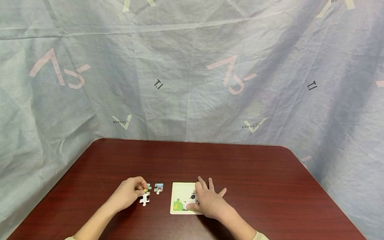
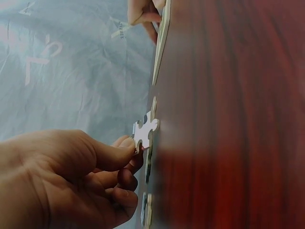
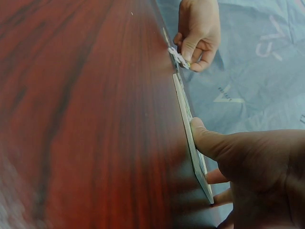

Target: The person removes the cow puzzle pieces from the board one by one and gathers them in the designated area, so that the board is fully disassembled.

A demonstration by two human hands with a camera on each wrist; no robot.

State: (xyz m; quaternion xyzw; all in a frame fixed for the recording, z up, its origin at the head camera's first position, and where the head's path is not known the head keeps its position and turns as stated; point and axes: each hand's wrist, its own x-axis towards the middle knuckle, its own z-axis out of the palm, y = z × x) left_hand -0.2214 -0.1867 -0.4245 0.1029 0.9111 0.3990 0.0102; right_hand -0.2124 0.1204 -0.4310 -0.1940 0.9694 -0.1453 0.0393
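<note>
Here we go: our left grip (image 1: 129,193) is pinched tight, thumb against fingertips, and it has a puzzle piece (image 1: 145,199)! That piece sits left of the puzzle board (image 1: 175,188), pale side showing, its upper edge lost behind the fingers. Does it touch the surface (image 1: 192,160)? We cannot tell.

Just beyond it, a second piece (image 1: 149,187) peeks out, half covered by the same fingers, while a third piece (image 1: 158,188) lies in clearer view beside it, its tiny picture too small to make out.

Over to our right grip (image 1: 210,200): spread wide, fingers straight, thumb resting on the board, palm blocking much of its right side. We catch a green patch and some black and white; the rest is hidden. The left wrist view clips the board at its top edge, and both sleeves (image 1: 260,236) are cut off below.

Now the lettering! On the curtain (image 1: 186,106) we read PLANNER, reversed, in 2 spots, each on a yellow V. Small dark letters, a T and an I, also appear 2 times. The pink marks are harder to read, and yellow shapes run off the top.
</note>
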